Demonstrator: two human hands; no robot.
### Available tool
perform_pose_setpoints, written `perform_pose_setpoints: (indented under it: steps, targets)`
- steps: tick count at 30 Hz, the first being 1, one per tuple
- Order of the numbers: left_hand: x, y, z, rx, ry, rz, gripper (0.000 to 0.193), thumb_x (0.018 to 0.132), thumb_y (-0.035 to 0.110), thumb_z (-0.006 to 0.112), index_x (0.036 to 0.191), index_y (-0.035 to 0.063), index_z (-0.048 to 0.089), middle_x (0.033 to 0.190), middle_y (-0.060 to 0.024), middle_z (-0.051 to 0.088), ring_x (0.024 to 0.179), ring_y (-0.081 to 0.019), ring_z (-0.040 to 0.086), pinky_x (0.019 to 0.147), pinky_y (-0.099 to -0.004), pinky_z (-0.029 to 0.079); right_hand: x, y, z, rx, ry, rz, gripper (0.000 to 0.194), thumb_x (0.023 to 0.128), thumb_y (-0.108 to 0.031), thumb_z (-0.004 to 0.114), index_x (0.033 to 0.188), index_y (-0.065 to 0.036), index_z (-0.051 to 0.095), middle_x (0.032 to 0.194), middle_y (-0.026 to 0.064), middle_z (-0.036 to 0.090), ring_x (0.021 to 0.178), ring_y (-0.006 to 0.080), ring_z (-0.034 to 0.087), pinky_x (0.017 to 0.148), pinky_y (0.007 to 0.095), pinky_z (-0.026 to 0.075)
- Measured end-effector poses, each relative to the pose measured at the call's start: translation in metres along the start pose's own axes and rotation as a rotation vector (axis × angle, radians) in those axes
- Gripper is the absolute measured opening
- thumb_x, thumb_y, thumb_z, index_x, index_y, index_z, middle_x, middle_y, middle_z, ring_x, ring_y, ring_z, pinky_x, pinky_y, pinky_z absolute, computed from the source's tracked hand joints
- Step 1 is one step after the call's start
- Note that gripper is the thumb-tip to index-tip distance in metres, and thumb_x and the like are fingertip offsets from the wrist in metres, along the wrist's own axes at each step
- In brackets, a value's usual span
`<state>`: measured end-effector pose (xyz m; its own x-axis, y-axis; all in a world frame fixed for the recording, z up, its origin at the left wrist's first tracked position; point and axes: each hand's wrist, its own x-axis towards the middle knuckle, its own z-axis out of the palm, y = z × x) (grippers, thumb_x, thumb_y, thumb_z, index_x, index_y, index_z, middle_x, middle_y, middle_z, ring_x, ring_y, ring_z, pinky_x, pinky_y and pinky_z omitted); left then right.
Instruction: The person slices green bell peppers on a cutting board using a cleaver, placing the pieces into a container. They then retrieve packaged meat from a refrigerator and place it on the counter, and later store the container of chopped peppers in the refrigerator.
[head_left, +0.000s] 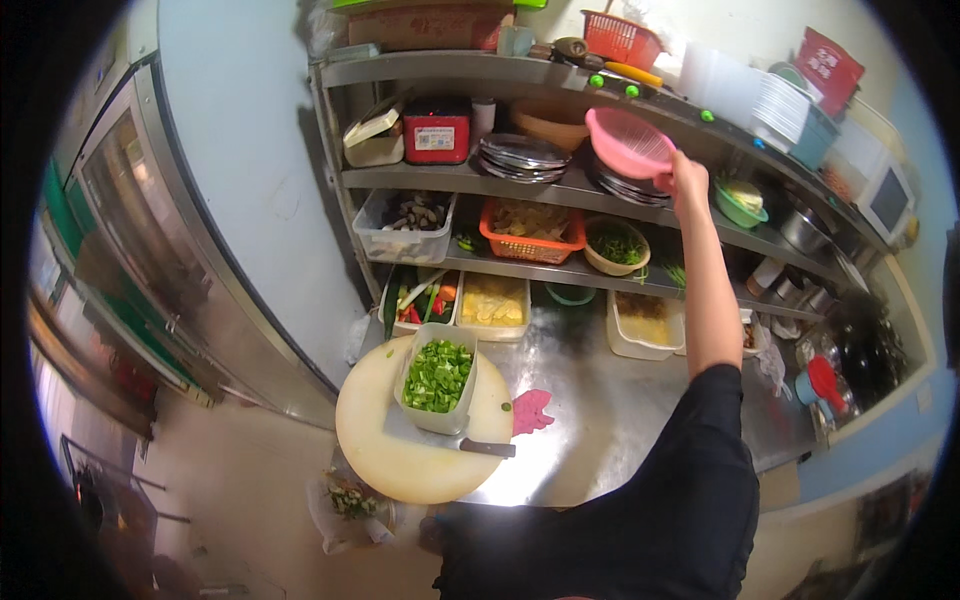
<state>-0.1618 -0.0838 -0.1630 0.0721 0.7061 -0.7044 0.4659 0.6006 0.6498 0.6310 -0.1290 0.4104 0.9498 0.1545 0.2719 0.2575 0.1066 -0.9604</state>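
Observation:
My right hand (684, 180) grips the rim of a pink plastic colander (630, 144), its arm stretched out to the middle shelf. The colander is tilted and hangs over a stack of dark lids or plates (634, 187). Out of view is my left hand. Before me, a round cutting board (367, 442) lies on the steel table. On it stands a translucent plastic container (436, 422) full of chopped green leaves (441, 379). A cleaver with a dark handle (487, 448) rests on the board, its blade partly under the container.
Beside the board lies a pink cloth (532, 412). Bins of cut vegetables (424, 300) and yellow slices (493, 306) line the table's back. Steel shelves (450, 176) hold an orange basket (532, 244) and a red box (436, 131). Below the board sits a waste bag (349, 517).

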Motion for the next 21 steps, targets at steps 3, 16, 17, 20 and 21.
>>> perform_pose_setpoints:
  steps: [3, 16, 17, 20, 21]
  targets:
    - [0.015, -0.030, -0.035, -0.020, 0.015, -0.058, 0.030, 0.101, 0.033, 0.055, 0.115, 0.0071, 0.063, 0.102, -0.0062, 0.067, 0.090, -0.0168, 0.064, 0.077, -0.0315, 0.053, 0.018, -0.022, 0.020, 0.089, 0.273, 0.059, 0.032, 0.098, -0.024, 0.056, 0.090, 0.006, 0.063, 0.078, 0.0103, 0.064, 0.061, 0.0193, 0.065, 0.056, 0.0322, 0.057]
    - [-0.070, 0.210, 0.057, -0.283, -0.378, 0.588, 0.025, 0.102, 0.023, 0.055, 0.109, -0.0005, 0.060, 0.085, -0.0017, 0.056, 0.073, -0.0112, 0.053, 0.062, -0.0271, 0.044, -0.318, 0.213, -0.025, -0.804, -0.818, 0.051, 0.017, 0.090, -0.019, 0.064, 0.095, -0.004, 0.071, 0.086, 0.0143, 0.072, 0.075, 0.0270, 0.068, 0.071, 0.0376, 0.054]
    - [-0.074, 0.254, 0.096, -0.286, -0.279, 0.566, 0.046, 0.102, 0.025, 0.055, 0.139, -0.0011, 0.047, 0.115, -0.0127, 0.061, 0.093, -0.0192, 0.064, 0.075, -0.0305, 0.054, -0.344, 0.232, -0.024, -0.829, -0.929, 0.001, 0.021, 0.087, -0.022, 0.066, 0.100, -0.005, 0.070, 0.092, 0.0179, 0.070, 0.079, 0.0335, 0.068, 0.074, 0.0407, 0.054]
    - [-0.069, 0.353, 0.156, -0.358, -0.364, 0.246, 0.085, 0.093, 0.038, 0.067, 0.151, -0.0005, 0.018, 0.136, -0.0202, 0.045, 0.109, -0.0353, 0.060, 0.081, -0.0405, 0.059, -0.386, 0.275, -0.020, -0.806, -0.970, -0.171, 0.022, 0.087, -0.018, 0.066, 0.103, -0.003, 0.068, 0.093, 0.0186, 0.069, 0.085, 0.0351, 0.068, 0.076, 0.0418, 0.055]
    - [-0.063, 0.373, 0.167, -0.325, -0.303, 0.149, 0.083, 0.089, 0.033, 0.066, 0.149, -0.0003, 0.020, 0.135, -0.0216, 0.045, 0.109, -0.0394, 0.059, 0.079, -0.0447, 0.060, -0.386, 0.289, -0.011, -0.801, -0.916, -0.116, 0.022, 0.087, -0.018, 0.066, 0.103, -0.003, 0.068, 0.094, 0.0186, 0.068, 0.086, 0.0357, 0.067, 0.076, 0.0424, 0.054]
